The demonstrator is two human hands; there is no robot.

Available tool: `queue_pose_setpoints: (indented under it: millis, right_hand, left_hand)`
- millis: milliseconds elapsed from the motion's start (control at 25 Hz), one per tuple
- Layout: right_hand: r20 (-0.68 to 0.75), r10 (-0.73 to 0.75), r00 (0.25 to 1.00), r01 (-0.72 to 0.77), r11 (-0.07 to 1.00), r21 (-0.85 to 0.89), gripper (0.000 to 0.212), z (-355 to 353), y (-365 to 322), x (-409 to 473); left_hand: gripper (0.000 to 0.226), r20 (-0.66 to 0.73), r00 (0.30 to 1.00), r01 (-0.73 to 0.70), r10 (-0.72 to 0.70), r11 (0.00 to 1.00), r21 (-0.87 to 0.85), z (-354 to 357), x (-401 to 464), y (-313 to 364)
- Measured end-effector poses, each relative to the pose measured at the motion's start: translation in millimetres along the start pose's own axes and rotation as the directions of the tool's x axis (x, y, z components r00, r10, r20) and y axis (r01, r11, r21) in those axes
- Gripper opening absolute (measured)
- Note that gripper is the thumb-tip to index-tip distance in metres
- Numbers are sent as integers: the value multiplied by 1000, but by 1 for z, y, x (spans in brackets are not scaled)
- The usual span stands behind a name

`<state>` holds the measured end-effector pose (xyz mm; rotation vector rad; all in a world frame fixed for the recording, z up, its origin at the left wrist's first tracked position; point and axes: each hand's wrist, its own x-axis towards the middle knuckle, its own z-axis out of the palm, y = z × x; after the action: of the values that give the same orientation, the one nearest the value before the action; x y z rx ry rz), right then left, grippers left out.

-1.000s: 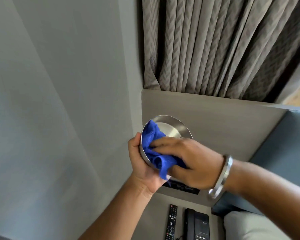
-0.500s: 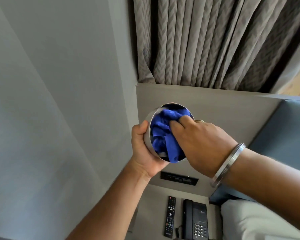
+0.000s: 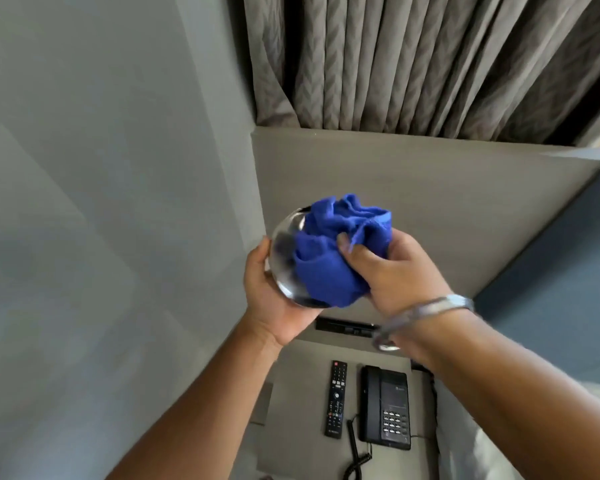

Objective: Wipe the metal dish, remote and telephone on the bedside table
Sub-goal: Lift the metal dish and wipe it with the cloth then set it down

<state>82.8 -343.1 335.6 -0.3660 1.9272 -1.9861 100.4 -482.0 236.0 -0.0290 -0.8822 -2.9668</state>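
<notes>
**One dish in hand, remote and phone on the table**

One metal dish [image 3: 284,268] was up in the air, above the table, cupped from below and the left by the left hand [image 3: 274,306], whose fingers curled around its outer wall. One blue cloth [image 3: 340,251] was bunched against the dish, covering most of it. The right hand [image 3: 392,271] gripped the cloth, thumb pressed on top and fingers closed under the wad. One metal bangle [image 3: 426,313] circled the right wrist.

Below, one black remote [image 3: 336,398] and one black phone [image 3: 387,407] lay side by side on the grey table [image 3: 298,393], close but apart, the phone's coiled cord [image 3: 355,452] trailing toward the near edge.

The table sat in a corner: a plain grey wall [image 3: 101,168] to the left, a beige panel [image 3: 413,185] behind with one dark switch strip [image 3: 343,329], and pleated grey curtains [image 3: 413,64] above. A blue-grey headboard [image 3: 551,289] stood to the right.
</notes>
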Motion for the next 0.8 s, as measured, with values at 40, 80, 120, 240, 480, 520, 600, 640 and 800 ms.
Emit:
queue_pose_setpoints:
  millis: [40,80,120,240,480,520,600,640,800]
  right_hand:
    - [11,-66,998,67,990,-120,5,-11,7,1]
    - [32,-95,995,100,971,-217,5,-20,21,7]
    - [63,-95,993,110,950,-294,6,-29,39,14]
    - [71,-56,996,81,902,-425,13,-52,89,26]
    - [-66,104,992,-123,842,-525,26,-97,234,30]
    - [-95,146,985,-174,842,-511,25,-103,263,27]
    - [-158,203,966,-256,820,-511,17,-113,314,21]
    - [-190,234,953,-300,799,-521,13,-117,341,18]
    - [-270,342,900,-435,736,-518,14,-122,431,7]
  left_hand:
    - [70,-16,999,31,-33,995,-93,-16,-1,0]
    - [76,-26,998,44,-49,987,-153,-35,1,-4]
    - [81,-27,998,54,-60,981,-186,-56,3,-11]
    - [83,-75,990,108,-120,983,-151,-118,5,-46]
    - [50,-517,855,141,21,952,271,-253,-14,-158]
    - [47,-573,818,182,51,922,342,-276,-20,-178]
    - [46,-645,756,284,112,832,477,-321,-32,-209]
    - [46,-654,746,326,127,786,524,-345,-38,-224]
    - [38,-674,728,520,125,541,661,-426,-56,-269]
